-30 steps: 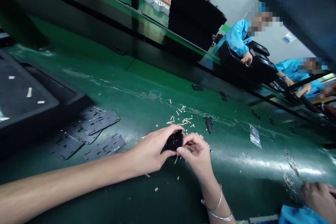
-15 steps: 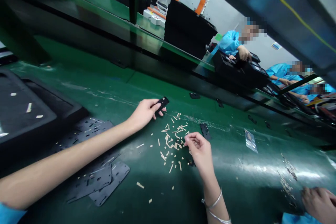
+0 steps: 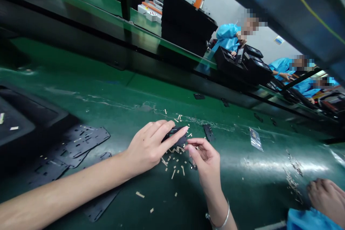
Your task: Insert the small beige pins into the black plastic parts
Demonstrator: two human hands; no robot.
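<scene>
My left grip (image 3: 149, 147) is closed around a small matte-black plastic piece (image 3: 175, 135), fingers lying across its top, with the piece held just above the green surface (image 3: 113, 93). My right grip (image 3: 205, 161) sits just beside it, thumb and forefinger drawn narrowly together near the piece's edge (whether they pinch anything is too small to tell). A thin silver bangle (image 3: 222, 219) circles that wrist.

Pale tan wooden-looking slivers (image 3: 172, 163) lie scattered under and around both hands. A narrow black perforated strip (image 3: 208, 132) lies just beyond my right grip, and flat black perforated plates (image 3: 78, 143) overlap to the left of my forearm, beside a wide black tray (image 3: 24, 122). Farther right lie a clear plastic sachet (image 3: 256, 139) and a trail of glinting shavings (image 3: 293, 172).

At the lower right, a co-worker's hand (image 3: 327, 197) rests on the surface above a blue sleeve (image 3: 309, 221). Across the line, people in blue smocks (image 3: 228, 37) work at stacked black trays (image 3: 229, 61).
</scene>
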